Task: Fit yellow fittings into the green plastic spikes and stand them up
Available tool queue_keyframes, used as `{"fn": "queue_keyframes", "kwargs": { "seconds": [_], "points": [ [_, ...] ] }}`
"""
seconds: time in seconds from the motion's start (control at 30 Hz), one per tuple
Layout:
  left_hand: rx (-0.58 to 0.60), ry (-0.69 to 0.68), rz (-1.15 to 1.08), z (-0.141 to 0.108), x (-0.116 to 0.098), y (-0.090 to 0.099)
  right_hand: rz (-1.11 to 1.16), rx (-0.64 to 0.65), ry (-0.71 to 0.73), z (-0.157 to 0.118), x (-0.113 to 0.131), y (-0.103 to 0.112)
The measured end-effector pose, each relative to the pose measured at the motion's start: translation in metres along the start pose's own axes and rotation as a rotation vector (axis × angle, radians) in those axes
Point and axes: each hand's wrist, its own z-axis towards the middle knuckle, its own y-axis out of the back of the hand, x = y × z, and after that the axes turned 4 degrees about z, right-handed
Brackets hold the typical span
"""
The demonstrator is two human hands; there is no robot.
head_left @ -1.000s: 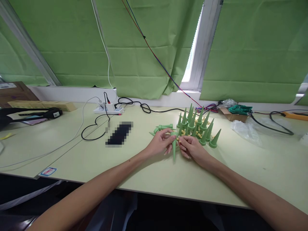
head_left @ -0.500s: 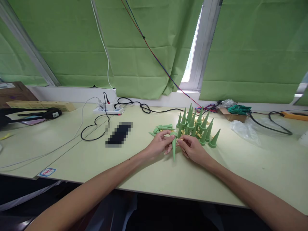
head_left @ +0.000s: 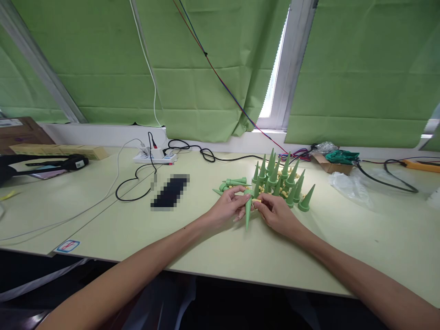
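Note:
My left hand (head_left: 229, 205) is closed around the wide end of a green plastic spike (head_left: 248, 215), whose tip points down toward me. Close beside it, my right hand (head_left: 274, 210) pinches a small yellow piece (head_left: 256, 200) against the side of the spike's wide end. Whether the piece sits in the spike or only touches it, I cannot tell. Just beyond my hands stand several green spikes (head_left: 305, 200) with their points up. Small yellow pieces (head_left: 282, 187) are scattered among them. Other green spikes (head_left: 236, 181) lie on their sides behind my left hand.
On the pale table (head_left: 206, 247) a dark pixelated object (head_left: 170, 192) lies left of my hands. A white power strip (head_left: 154, 157) with cables stands farther back. To the right are a small cardboard box (head_left: 332, 163), clear plastic bags (head_left: 350, 185) and a black cable (head_left: 388, 178).
The spike's tip has swung slightly to the left. The yellow piece shows a little more between my right fingers. Both hands stay nearly in place.

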Motion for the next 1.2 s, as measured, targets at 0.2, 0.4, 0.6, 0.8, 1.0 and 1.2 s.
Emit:
{"fn": "queue_keyframes", "kwargs": {
  "seconds": [0.2, 0.4, 0.6, 0.8, 1.0, 1.2],
  "points": [
    [-0.005, -0.071, 0.204, -0.0014, -0.0025, 0.0023, 0.328, 0.074, -0.197, 0.0011, 0.0052, -0.0047],
    [-0.039, -0.154, 0.311, -0.0037, -0.0061, 0.0002, 0.564, 0.096, -0.330, 0.0026, 0.0064, -0.0083],
    [0.018, -0.103, 0.234, -0.0011, -0.0027, 0.0034, 0.535, 0.097, -0.294, 0.0026, 0.0044, -0.0089],
    [0.007, -0.005, 0.042, 0.0007, 0.0000, 0.0032, 0.385, 0.087, -0.203, 0.0009, 0.0070, -0.0073],
    [-0.023, 0.084, -0.076, 0.0001, -0.0065, -0.0023, 0.305, 0.051, -0.188, 0.0010, 0.0069, -0.0090],
    [-0.012, 0.135, -0.073, 0.0022, -0.0044, -0.0007, 0.098, 0.000, -0.105, 0.0015, 0.0077, -0.0083]
  ]
}}
